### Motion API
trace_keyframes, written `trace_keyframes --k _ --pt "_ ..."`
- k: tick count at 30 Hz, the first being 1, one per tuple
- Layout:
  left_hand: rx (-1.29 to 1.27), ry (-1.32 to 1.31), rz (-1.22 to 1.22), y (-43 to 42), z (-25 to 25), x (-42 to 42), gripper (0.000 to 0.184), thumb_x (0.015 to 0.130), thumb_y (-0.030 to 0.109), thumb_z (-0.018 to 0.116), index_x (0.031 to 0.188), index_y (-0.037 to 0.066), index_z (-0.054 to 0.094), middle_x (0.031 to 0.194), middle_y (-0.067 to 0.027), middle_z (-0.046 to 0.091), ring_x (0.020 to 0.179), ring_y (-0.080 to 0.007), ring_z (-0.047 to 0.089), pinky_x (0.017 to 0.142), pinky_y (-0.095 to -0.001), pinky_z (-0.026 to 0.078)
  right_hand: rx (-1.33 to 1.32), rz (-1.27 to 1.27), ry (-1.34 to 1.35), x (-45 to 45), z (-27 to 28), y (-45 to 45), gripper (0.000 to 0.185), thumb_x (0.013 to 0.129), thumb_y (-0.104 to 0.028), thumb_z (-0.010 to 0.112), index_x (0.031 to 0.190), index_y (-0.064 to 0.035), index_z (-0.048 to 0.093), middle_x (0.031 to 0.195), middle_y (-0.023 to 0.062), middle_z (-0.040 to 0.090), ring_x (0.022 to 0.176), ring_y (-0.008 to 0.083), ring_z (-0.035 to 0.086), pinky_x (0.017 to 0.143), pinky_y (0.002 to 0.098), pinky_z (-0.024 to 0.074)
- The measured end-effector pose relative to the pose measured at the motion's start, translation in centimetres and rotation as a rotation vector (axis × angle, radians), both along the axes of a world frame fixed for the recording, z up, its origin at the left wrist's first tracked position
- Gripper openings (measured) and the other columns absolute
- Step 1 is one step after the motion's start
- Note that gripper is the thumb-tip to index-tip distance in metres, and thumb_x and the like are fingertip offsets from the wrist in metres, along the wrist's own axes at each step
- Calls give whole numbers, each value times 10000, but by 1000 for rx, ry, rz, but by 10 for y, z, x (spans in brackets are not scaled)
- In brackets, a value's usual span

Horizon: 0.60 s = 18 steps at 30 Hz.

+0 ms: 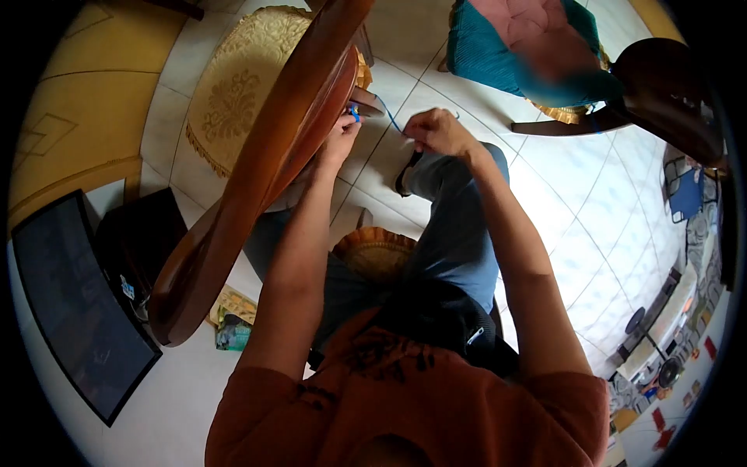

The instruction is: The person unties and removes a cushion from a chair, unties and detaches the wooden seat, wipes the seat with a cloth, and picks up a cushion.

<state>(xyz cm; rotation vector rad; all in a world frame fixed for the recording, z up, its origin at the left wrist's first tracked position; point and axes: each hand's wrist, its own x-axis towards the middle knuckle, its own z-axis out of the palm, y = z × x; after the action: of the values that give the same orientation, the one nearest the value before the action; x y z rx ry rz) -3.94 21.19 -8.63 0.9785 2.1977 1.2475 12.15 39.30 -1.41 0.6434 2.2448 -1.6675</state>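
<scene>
My left hand is closed on a bunched part of a blue cord, close beside the end of a brown wooden piece. From there the cord runs across to my right hand, whose fingers pinch its other visible part. Right of that hand, a short bit of blue also shows. A large curved piece of polished brown wood rises just left of my left hand and hides part of the forearm and the fingers' surroundings. Whether the cord is tied to the wood I cannot tell.
A yellow patterned seat is at the upper left. A chair with a teal and pink cushion stands at the upper right. Below my hands are my legs and the pale tiled floor. A dark screen is at the left.
</scene>
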Motion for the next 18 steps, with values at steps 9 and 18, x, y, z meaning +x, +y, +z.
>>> trace_keyframes --k 9,18 --pt "32 166 -37 -5 -5 -4 223 741 -45 624 884 94 723 946 -80 589 918 -210 552 792 -300 460 222 -317 193 3 -23 -21 245 776 -73 556 1002 -32 642 783 153 667 736 269 653 703 353 508" --pt "86 -318 -20 -11 -23 -9 211 854 -90 428 1011 37 493 988 -54 540 974 -194 606 805 -302 494 429 -495 22 23 -62 -22 254 764 -112 522 971 -76 664 837 187 660 804 342 641 743 396 501"
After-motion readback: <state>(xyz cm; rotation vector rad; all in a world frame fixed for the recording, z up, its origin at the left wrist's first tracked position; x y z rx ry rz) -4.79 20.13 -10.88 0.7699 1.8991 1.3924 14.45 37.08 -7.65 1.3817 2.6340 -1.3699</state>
